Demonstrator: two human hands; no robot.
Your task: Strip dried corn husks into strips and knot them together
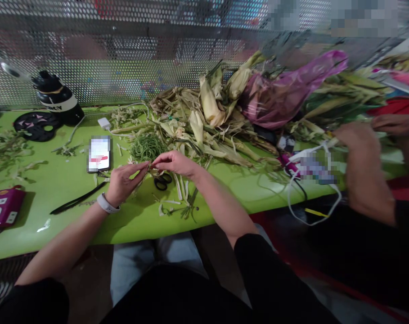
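My left hand (126,181), with a pale band on the wrist, and my right hand (177,163) meet over the green table (130,225). The fingertips of both are pinched together on a small pale plant piece (150,167), too small to tell exactly. Just behind them sits a bundle of thin green strands (146,146). Black-handled scissors (163,181) lie under my right hand, their blades hidden. Pale husk strips and a stalk scrap (184,209) are scattered in front. A phone (99,154) with a lit screen lies left of my left hand.
Corn husks (207,130) and a pink plastic bag (275,99) pile up behind my right arm. At left stand a black bottle (60,99) and a purple box (6,207); a black strap (78,199) lies nearby. Another person's hands (359,135) work at right, near a white cable (290,202).
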